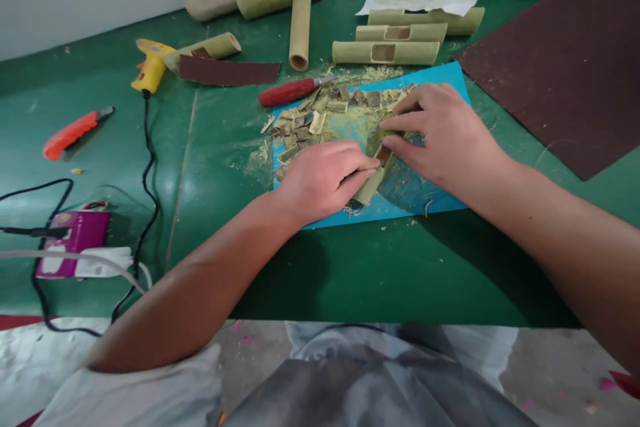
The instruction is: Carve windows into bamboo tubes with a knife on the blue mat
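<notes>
A short bamboo tube point(371, 185) with a rectangular opening cut in its side lies slanted over a blue sheet point(345, 217). My left hand point(327, 177) is closed on the tube's near part, thumb and index finger at the edge of the opening. Toward the tube's far end, my right hand point(433, 127) grips it with bent fingers, which hide that end. Bamboo chips point(300, 130) and pale green shavings lie on the sheet beside my left hand. Just behind the chips rests a red-handled carving knife point(295, 90).
Several cut bamboo tubes point(385, 52) line the back of the green table point(225, 147). On the left are a yellow glue gun point(153, 67), an orange utility knife point(75, 133) and a purple power strip point(80, 240) with cords. Brown sandpaper point(560, 73) covers the right side.
</notes>
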### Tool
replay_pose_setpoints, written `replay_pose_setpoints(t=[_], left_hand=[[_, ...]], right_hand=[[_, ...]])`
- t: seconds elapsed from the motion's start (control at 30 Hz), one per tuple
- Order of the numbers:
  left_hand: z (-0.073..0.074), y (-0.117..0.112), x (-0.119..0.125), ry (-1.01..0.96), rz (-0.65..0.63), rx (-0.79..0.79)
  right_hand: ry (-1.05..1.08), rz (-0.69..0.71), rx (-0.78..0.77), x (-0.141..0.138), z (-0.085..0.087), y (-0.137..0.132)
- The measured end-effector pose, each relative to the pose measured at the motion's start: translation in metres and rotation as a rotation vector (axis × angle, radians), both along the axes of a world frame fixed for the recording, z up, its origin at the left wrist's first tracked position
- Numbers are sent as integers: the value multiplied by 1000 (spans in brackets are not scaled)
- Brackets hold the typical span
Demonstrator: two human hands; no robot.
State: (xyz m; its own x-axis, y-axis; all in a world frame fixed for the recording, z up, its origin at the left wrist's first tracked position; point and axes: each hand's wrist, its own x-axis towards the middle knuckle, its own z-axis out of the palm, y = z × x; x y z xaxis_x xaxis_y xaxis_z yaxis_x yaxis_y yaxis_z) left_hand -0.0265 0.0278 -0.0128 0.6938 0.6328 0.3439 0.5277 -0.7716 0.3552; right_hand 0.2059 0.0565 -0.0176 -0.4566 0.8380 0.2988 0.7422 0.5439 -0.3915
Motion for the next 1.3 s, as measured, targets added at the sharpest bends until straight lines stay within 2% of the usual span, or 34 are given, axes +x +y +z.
replay_pose_setpoints(t=[0.1,0.27,0.67,0.83,0.93,1.13,1.3], left_hand=[[1,-2,0,52,-22,23],[0,-2,4,42,54,37],[7,-6,1,139,-21,82],[7,-6,3,132,19,123],[7,-7,5,148,-10,131],[10,-8,6,208,16,142],[11,-9,6,230,-25,153]], right_hand=[[-13,7,-2,-1,1,0],[-6,-7,-18,-3,2,0],[3,-31,-51,-4,2,-2],[-17,-6,-53,-6,5,-3],[-34,-24,-73,-6,6,-4],[-16,13,-28,-2,-1,-1],[-16,6,-27,-3,-1,0]])
